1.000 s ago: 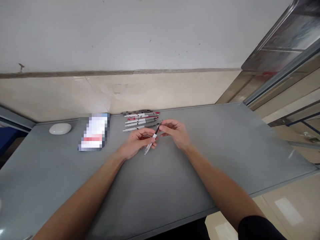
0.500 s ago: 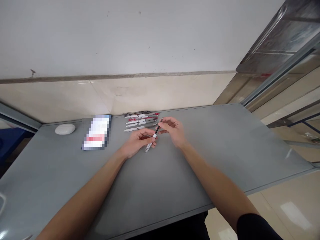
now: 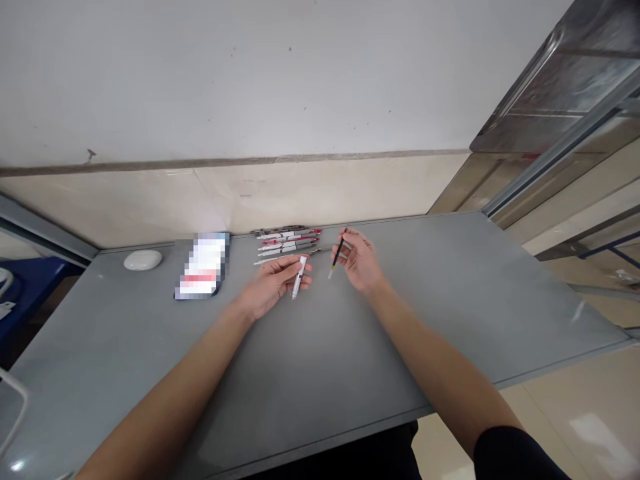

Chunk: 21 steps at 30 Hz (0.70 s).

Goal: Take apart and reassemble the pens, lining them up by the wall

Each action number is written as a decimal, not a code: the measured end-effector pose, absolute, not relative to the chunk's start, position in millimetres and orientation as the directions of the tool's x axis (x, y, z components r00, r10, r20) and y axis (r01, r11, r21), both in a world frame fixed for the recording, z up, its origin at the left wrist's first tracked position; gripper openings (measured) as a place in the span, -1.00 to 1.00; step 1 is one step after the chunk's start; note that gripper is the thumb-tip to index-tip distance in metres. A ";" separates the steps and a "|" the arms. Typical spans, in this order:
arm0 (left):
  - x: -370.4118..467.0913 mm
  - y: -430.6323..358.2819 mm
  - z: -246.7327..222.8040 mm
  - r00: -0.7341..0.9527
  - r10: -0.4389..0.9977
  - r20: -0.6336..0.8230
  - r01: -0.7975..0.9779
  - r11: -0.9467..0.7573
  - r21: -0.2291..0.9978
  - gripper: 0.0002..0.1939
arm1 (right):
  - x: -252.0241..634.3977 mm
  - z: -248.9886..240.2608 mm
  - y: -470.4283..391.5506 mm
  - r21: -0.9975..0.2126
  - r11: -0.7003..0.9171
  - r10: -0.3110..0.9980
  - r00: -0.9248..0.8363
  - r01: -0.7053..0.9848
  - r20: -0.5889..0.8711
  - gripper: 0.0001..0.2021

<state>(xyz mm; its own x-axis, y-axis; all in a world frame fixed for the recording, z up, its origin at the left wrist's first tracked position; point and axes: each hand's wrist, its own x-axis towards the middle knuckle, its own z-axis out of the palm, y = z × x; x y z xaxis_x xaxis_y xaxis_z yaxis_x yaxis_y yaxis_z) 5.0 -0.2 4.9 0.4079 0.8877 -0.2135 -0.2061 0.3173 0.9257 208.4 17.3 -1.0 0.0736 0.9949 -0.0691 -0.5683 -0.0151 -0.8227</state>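
Note:
My left hand (image 3: 273,283) is closed around a white pen barrel (image 3: 299,280), which tilts with its lower end toward me. In my right hand (image 3: 363,261), pinched between thumb and fingers, is a dark pen refill (image 3: 339,251) with a yellowish band and a pale lower end. Barrel and refill are apart, with a gap of grey tabletop between them. Just behind my left hand lies a row of several pens (image 3: 287,244), white, red and dark, side by side. My left fingers cover part of the nearest one.
A phone with a blurred screen (image 3: 203,267) lies left of the pens, and a white rounded case (image 3: 143,260) further left. The grey table (image 3: 320,373) meets a tiled wall (image 3: 320,190) at the back. A blue object (image 3: 35,287) stands beyond the left edge.
My right hand has moved right, drawing the refill out of the pen barrel. The barrel stays in my left hand, now more upright. The view has shifted slightly.

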 end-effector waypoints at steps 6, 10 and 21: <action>2.7 -9.3 -0.6 0.341 0.895 -0.288 -0.386 0.413 0.825 -0.77 | 211.8 -10.5 3.9 -0.852 -0.149 0.988 -0.106 -0.502 -0.111 -0.81; -0.1 -9.9 -9.6 0.344 0.891 -0.295 -0.503 0.441 0.743 -0.79 | 215.4 -14.1 -3.8 -0.887 -0.180 0.979 -0.167 -0.426 -0.119 -0.82; -5.2 -11.5 -12.8 0.356 0.897 -0.262 -0.548 0.428 0.719 -0.73 | 217.6 -14.1 -8.4 -0.924 -0.203 0.959 -0.258 -0.326 -0.120 -0.88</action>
<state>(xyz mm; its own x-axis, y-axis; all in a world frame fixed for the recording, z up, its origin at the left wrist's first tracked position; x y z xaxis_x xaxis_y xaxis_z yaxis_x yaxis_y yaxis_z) -5.2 -11.5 -12.8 0.3563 0.8969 -0.2621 -0.5482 0.4278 0.7186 217.6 -8.4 -14.1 -0.2582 0.9587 -0.1195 -0.3256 -0.2028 -0.9235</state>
